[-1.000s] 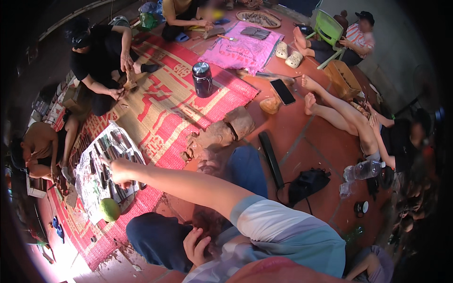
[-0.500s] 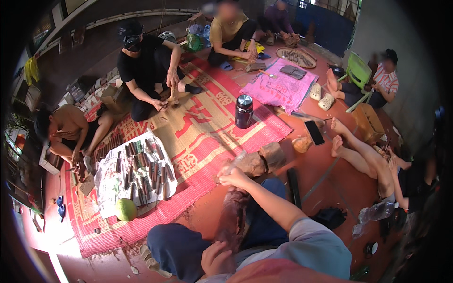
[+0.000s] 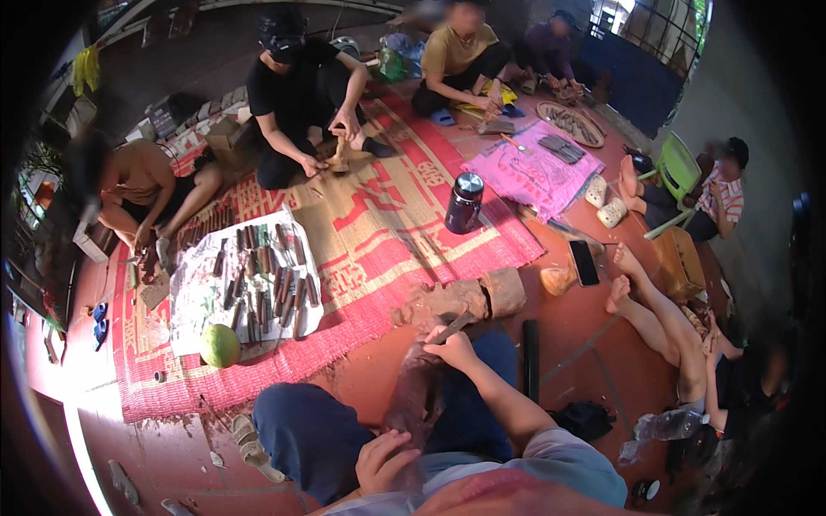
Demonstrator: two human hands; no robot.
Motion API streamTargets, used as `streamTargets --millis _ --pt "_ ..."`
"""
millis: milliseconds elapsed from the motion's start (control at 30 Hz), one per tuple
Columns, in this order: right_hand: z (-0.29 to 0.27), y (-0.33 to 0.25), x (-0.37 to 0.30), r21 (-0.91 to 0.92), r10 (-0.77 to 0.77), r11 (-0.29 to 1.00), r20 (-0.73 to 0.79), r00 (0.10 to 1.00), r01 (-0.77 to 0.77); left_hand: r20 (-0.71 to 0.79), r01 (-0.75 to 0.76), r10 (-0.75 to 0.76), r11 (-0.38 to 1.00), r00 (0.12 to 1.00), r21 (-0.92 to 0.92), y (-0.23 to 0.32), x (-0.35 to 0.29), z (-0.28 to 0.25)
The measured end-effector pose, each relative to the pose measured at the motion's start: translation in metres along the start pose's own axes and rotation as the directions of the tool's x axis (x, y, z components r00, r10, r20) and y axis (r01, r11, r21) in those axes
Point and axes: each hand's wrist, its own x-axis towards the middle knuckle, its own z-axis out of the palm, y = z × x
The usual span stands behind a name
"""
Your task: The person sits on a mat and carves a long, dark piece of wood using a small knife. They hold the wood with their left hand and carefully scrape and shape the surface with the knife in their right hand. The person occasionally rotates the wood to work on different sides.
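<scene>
A long, dark reddish-brown piece of carved wood (image 3: 411, 402) lies between my bent knees, pointing away from me. Over its near end my left hand (image 3: 385, 462) curls its bent fingers. Near the far end, my right hand (image 3: 451, 351) is closed around a short, brownish, stick-like tool (image 3: 453, 327); its working end is hidden by the hand and the wood. Just beyond the right hand lies a rough brown wood block (image 3: 447, 301) with a dark band across it.
On the red patterned mat (image 3: 370, 258), a white sheet (image 3: 194, 301) carries several wood-handled tools and a green round fruit (image 3: 220, 346). A dark thermos (image 3: 465, 205) stands beyond the block, with a phone (image 3: 583, 263) to its right. Several people sit around, one with bare legs (image 3: 658, 331) stretched out.
My right hand has drawn back toward me, from beside the wood block onto the dark carved piece. My left hand has hardly moved. The whole view has shifted slightly.
</scene>
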Motion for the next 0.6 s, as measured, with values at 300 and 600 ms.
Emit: streamTargets --millis 300,600 --pt "-0.009 -0.004 0.008 0.062 0.089 0.994 0.023 0.996 -0.090 -0.112 0.037 -0.035 0.999 0.993 0.017 0.007 0.007 0.007" --pt "-0.002 -0.003 0.008 0.027 0.083 0.996 -0.051 0.995 -0.081 -0.084 0.004 -0.002 1.000 0.996 0.028 0.005 0.008 0.004"
